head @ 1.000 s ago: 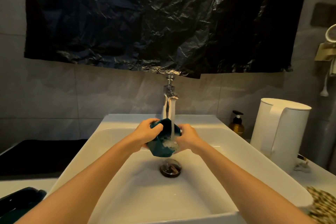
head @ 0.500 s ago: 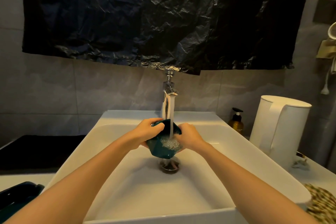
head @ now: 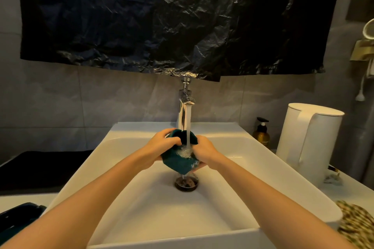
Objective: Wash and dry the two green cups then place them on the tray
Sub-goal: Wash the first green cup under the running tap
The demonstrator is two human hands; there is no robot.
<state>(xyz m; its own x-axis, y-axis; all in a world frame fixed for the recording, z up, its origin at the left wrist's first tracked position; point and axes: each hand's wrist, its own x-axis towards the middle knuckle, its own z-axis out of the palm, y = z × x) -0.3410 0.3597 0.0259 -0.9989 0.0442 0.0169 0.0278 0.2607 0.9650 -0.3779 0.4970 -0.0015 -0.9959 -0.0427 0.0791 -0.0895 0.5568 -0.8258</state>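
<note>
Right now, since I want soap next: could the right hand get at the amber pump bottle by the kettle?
Probably, once freed: the pump bottle stands unblocked right of the sink, but the right hand holds the green cup.

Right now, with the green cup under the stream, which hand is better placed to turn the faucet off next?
Probably the right hand. The left hand wraps the green cup with its thumb over the rim, so it can hold alone; the faucet stands centred behind both.
</note>
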